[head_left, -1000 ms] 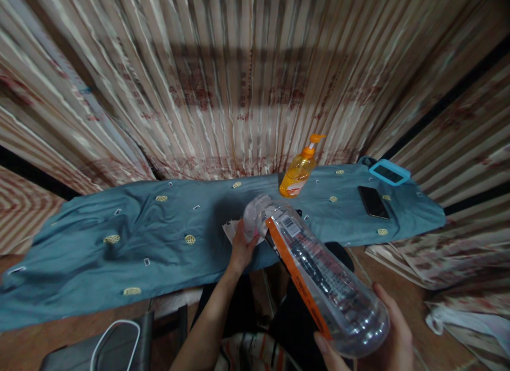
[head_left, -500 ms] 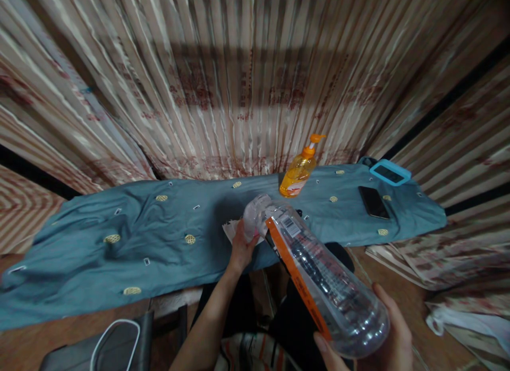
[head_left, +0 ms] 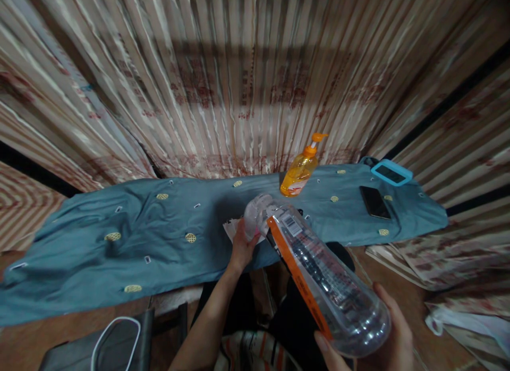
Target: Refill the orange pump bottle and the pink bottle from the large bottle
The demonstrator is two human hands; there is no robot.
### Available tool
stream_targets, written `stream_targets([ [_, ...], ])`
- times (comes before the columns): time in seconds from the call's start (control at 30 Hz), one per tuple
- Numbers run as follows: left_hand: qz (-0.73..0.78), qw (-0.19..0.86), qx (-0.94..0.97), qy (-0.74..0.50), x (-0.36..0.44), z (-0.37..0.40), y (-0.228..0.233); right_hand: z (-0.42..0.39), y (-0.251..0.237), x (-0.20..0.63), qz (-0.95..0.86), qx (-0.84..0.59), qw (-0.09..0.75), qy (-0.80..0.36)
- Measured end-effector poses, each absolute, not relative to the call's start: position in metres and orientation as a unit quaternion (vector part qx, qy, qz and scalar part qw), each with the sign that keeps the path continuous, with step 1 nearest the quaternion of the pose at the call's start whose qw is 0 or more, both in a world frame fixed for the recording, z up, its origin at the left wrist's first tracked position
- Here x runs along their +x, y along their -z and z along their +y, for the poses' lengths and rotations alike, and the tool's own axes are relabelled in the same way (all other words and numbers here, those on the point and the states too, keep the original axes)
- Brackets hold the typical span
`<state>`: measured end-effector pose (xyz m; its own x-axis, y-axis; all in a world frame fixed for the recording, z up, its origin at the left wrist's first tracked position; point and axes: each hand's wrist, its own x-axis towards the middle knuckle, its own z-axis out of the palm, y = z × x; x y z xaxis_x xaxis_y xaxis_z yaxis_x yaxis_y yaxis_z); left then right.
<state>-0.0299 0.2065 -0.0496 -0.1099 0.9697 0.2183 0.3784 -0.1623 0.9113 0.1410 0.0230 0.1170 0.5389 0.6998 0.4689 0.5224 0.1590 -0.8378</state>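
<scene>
A large clear plastic bottle (head_left: 334,275) with an orange-edged label and a barcode lies slanted across my view. Its base rests in my right hand (head_left: 392,328), whose thumb and fingers wrap round it. At the bottle's upper end, my left hand (head_left: 241,249) grips a clear, rounded plastic piece (head_left: 255,214); whether this is part of the bottle or separate, I cannot tell. Below it, a white paper (head_left: 230,228) shows partly on the cloth. The bottle looks empty. Behind stands an orange pump bottle (head_left: 298,174), partly filled with yellow-orange liquid.
A teal patterned cloth (head_left: 159,217) covers the long narrow surface. Towards its right end lie a black phone (head_left: 375,202) and a blue-framed device (head_left: 391,173). Striped curtains (head_left: 223,94) hang close behind. A dark stool (head_left: 131,339) with a white loop is at lower left.
Both hands and the large bottle hold nearly the same pose. The whole view has shifted very slightly.
</scene>
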Motion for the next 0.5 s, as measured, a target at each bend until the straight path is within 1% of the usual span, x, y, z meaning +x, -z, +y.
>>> stream_targets([
  [0.23,0.566,0.307,0.594,-0.483,-0.0299,0.2068,0.0498,0.0224,-0.1176,0.1366,-0.463,-0.649,0.595,-0.102],
  [0.5,0.560,0.294,0.603,-0.486,-0.0290,0.2073,0.0517,0.0233,-0.1169,0.1386,-0.471,-0.640,0.598,-0.100],
])
